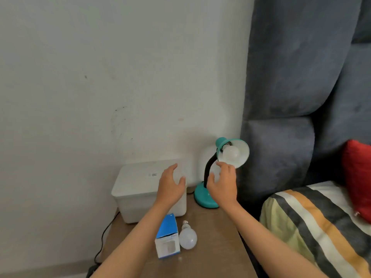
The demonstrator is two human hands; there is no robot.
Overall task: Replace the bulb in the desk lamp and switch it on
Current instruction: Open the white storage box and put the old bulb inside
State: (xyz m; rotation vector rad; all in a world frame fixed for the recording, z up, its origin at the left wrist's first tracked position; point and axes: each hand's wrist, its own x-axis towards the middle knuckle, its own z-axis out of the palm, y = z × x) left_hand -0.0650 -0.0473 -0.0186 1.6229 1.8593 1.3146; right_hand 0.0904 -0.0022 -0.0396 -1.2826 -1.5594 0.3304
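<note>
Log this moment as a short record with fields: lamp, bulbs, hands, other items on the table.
lamp: teal desk lamp on the wooden table, shade tilted toward the camera, unlit
fitted bulb: white bulb in the shade
loose bulb: spare bulb lying on the table beside the blue-and-white box
right hand: open, fingertips at the shade's lower rim
left hand: open, empty, raised in front of the white container

wall point(100, 67): off-white, scuffed with dark marks, behind and above the fingers | headboard point(291, 77): grey-blue padded panels, right of the fingers | bed point(321, 227): striped cover, lower right | cushion point(357, 177): red, against the headboard | tabletop point(216, 237): brown wood, below the fingers | light: soft, even
</note>
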